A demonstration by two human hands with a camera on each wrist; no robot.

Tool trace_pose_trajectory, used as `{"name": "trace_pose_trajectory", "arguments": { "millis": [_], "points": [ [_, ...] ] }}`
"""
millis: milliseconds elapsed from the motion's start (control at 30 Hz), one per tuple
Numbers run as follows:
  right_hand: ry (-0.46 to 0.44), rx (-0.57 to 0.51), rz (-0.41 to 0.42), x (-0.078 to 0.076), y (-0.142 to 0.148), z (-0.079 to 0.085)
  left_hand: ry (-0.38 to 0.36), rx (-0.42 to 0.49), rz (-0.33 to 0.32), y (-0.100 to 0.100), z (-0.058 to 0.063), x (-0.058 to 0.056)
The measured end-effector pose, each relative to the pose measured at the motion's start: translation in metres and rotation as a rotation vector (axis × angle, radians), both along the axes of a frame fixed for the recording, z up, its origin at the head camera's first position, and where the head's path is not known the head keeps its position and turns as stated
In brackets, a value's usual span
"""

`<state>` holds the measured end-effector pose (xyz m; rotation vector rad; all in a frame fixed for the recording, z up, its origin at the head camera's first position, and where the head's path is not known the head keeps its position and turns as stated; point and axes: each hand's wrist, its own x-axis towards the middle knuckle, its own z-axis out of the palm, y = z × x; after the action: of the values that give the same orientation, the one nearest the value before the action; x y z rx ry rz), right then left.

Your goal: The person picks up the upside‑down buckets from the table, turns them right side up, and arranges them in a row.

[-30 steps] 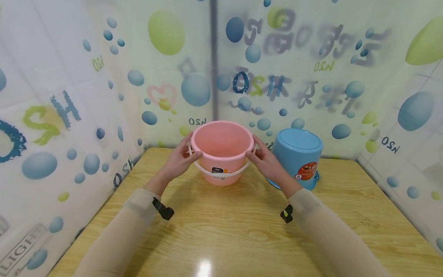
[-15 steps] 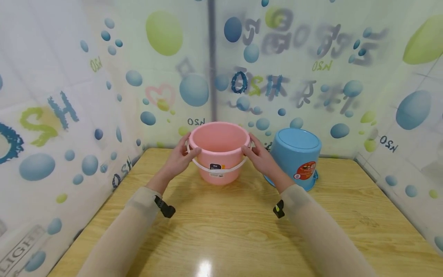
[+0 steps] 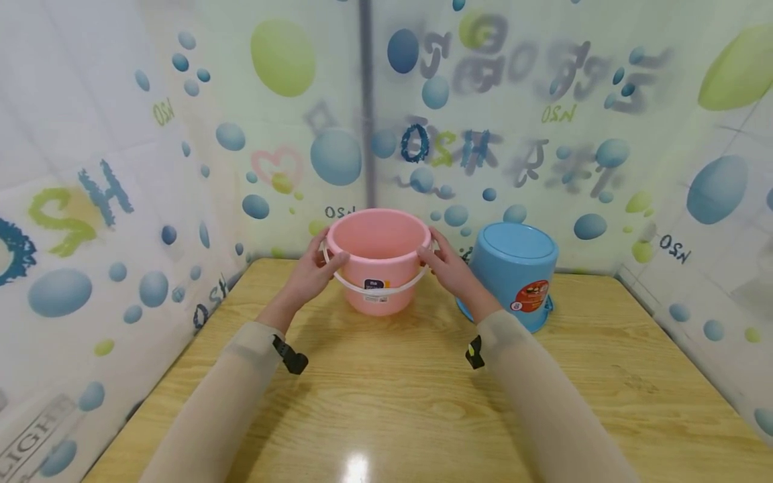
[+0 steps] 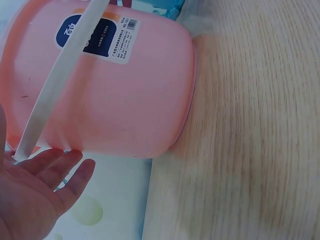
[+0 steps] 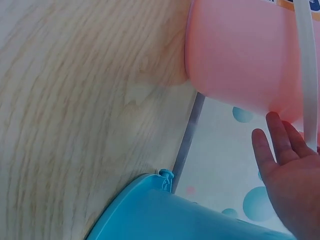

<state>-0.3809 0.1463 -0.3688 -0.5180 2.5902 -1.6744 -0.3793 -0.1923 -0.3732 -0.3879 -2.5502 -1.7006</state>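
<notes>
As our left grip [image 3: 309,272] and right grip [image 3: 448,267] clasp its rim [image 3: 379,261], we hold the pink bucket [image 3: 380,273] upright between them, apparently positioning it; next should call for even pressure, clear of the upturned blue bucket [image 3: 510,267] beside the right grip.

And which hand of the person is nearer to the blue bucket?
Right. The right hand holds the right side of the pink bucket, just left of the blue bucket; the left hand holds the opposite side, farther away.
</notes>
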Motion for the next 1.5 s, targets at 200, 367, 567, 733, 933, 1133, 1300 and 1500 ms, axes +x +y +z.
{"name": "trace_pose_trajectory", "arguments": {
  "millis": [200,367,567,733,933,1133,1300,1500],
  "points": [
    [-0.002,-0.005,0.007,-0.008,-0.001,-0.001,0.008,-0.009,0.017,0.000,0.000,-0.004],
    [-0.011,-0.019,0.003,-0.011,-0.003,-0.003,0.008,-0.013,0.019,0.000,0.001,-0.007],
    [-0.008,-0.031,-0.003,-0.014,-0.005,-0.004,0.010,-0.022,0.024,0.000,0.001,-0.008],
    [-0.013,-0.046,0.002,-0.015,-0.007,-0.004,0.020,-0.029,0.026,0.000,0.001,-0.009],
    [-0.030,-0.070,-0.006,-0.017,-0.010,-0.005,0.003,-0.019,0.032,0.000,0.001,-0.011],
    [-0.016,-0.095,-0.022,-0.014,-0.013,-0.003,-0.013,0.006,0.026,-0.001,0.000,-0.012],
    [0.017,-0.086,-0.074,-0.009,-0.017,-0.003,-0.025,0.007,0.029,-0.002,-0.001,-0.014],
    [0.096,-0.088,-0.131,-0.001,-0.016,-0.006,-0.016,-0.020,0.055,-0.003,0.001,-0.008]
  ]
}}
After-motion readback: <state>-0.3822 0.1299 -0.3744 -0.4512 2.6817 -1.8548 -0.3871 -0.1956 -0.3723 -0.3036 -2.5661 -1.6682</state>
